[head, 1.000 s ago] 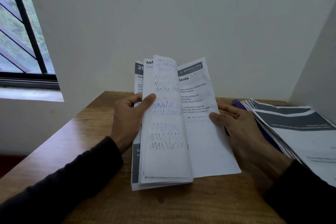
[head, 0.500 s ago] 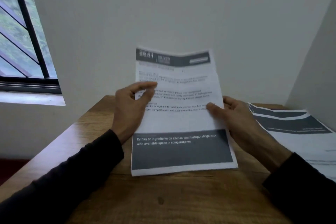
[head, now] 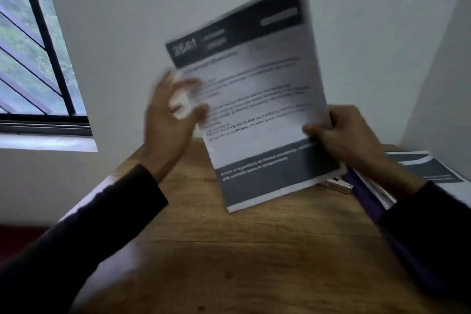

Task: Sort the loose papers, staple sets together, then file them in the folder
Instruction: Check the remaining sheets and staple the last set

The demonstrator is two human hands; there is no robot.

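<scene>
Paper first: the white printed set of sheets with dark grey bands at head and foot [head: 257, 99] is up off the brown wooden bench [head: 229, 250], tilted so its long axis leans from lower left to upper right, its bottom corner hanging just above the wood. My right hand [head: 341, 135] has it, thumb on the printed face and the other fingers curled behind the right edge, clamped on the set low on that side. My left hand [head: 168, 120] is beside the left edge with its fingers spread and loose (it is badly blurred, so I cannot tell whether a fingertip touches the margin), and it holds nothing.

What the coming move turns on, as I judge it, lies to my right. The small silver stapler [head: 336, 185] sits on the bench just under the lower right corner of the raised sheets, and past it the dark purple folder [head: 367, 194] lies with a fanned stack of grey-and-white printed papers [head: 430, 171] on top. So the right hand is the nearer to the stapler, but it is busy. The free left hand would have to cross under the set, or take the paper over so the right can reach down.

A barred window [head: 38, 58] stands at the far left.
</scene>
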